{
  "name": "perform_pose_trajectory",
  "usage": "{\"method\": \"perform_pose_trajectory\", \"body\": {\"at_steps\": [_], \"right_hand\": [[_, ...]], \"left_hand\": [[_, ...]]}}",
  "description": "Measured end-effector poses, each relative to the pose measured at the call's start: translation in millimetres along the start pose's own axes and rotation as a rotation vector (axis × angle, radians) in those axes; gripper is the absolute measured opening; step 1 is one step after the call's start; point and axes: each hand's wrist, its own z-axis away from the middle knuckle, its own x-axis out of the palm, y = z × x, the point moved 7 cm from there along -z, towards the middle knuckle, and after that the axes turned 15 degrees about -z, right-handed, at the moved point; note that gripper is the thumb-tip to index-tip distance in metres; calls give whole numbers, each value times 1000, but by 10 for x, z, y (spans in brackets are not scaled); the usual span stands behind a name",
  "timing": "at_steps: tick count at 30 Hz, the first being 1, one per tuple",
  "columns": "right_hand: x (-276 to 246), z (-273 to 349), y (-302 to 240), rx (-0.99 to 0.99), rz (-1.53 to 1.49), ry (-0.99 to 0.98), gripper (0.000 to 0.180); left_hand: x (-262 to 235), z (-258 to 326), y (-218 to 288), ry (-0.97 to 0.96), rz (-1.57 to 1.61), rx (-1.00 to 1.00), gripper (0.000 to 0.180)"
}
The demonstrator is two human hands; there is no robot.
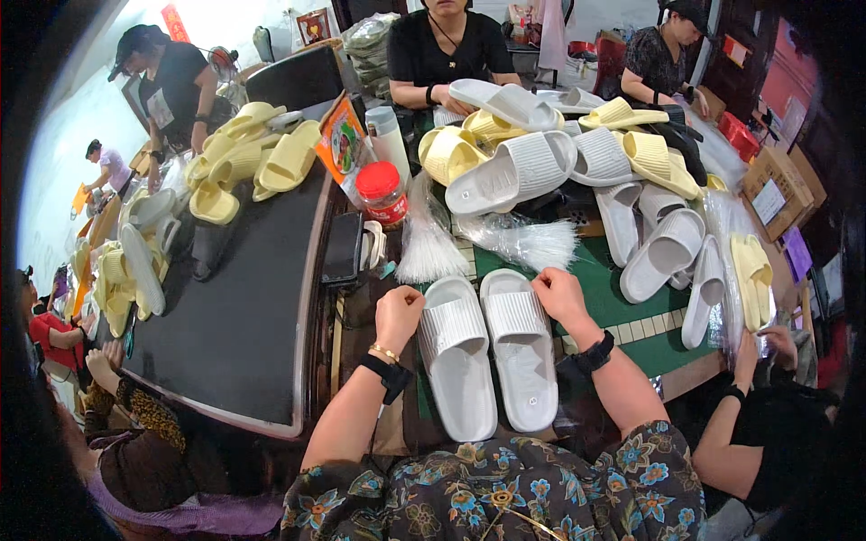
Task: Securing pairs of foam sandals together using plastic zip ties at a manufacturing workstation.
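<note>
Two pale grey slippers with ribbed straps lie side by side in front of me, toes pointing away: a left slipper point(458, 379) and a right slipper point(523, 379). My left hand point(399, 317) is closed at the outer edge of the left slipper, beside its strap. Likewise, my right hand point(561, 296) has its fingers pinched at the outer edge of the right slipper, near the top of the strap. The inner fingers of both hands are partly hidden. Just beyond the toes rest two bundles of clear plastic strips point(433, 248) point(532, 239).
A heap of grey and yellow slippers point(514, 171) covers the table's far side. Left of it stand a red-lidded jar point(382, 194), a white bottle point(388, 135) and a phone point(344, 248). More yellow slippers point(236, 158) lie on the dark left table point(239, 307). Co-workers sit around; cardboard boxes point(778, 194) stand right.
</note>
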Motion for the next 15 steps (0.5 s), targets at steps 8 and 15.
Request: {"method": "perform_pose_trajectory", "body": {"at_steps": [8, 15], "right_hand": [[184, 32, -934, -245, -421, -122, 12], [616, 190, -933, -299, -378, -257, 13]], "left_hand": [[-66, 58, 554, -45, 338, 106, 15], [92, 212, 763, -1, 210, 331, 16]]}}
